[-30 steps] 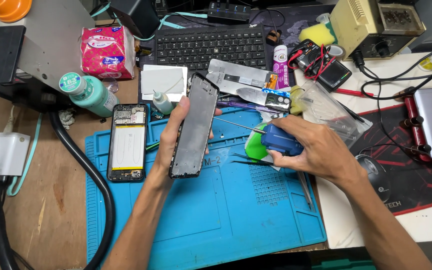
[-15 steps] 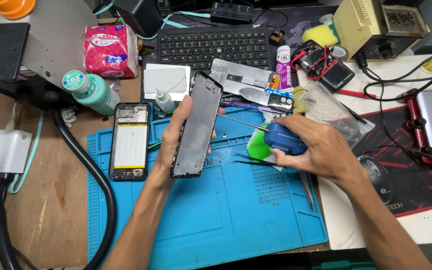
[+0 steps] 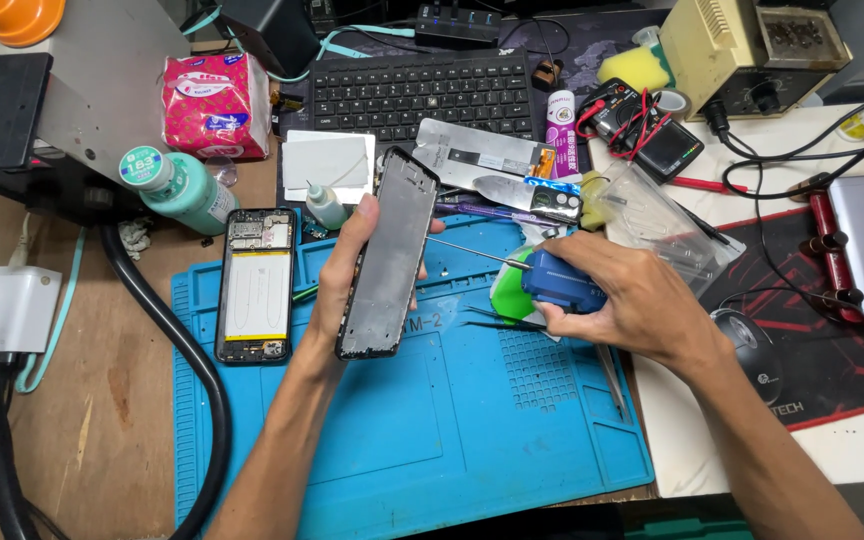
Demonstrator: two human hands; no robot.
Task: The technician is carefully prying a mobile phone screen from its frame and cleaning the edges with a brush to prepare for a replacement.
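Note:
My left hand [image 3: 344, 268] grips a black phone frame [image 3: 389, 257], held upright and tilted above the blue work mat [image 3: 432, 420]. My right hand [image 3: 632, 300] is closed on a blue tool [image 3: 560, 283] whose thin metal needle [image 3: 472, 253] points left toward the frame's right edge; whether the tip touches the frame I cannot tell. A green piece [image 3: 505, 292] sits just behind the tool. To the left on the mat lies an opened phone [image 3: 256, 285] with its pale battery showing.
A black keyboard [image 3: 422, 92] sits at the back, with a pink tissue pack [image 3: 216, 105] and a teal bottle [image 3: 174, 186] to its left. A black hose [image 3: 187, 360] curves down the mat's left edge. A multimeter [image 3: 652, 135], cables, a mouse [image 3: 752, 345] and tweezers [image 3: 609, 370] lie to the right.
The phone frame and my left hand have shifted slightly right and up. My right hand with the blue tool has stayed almost in place.

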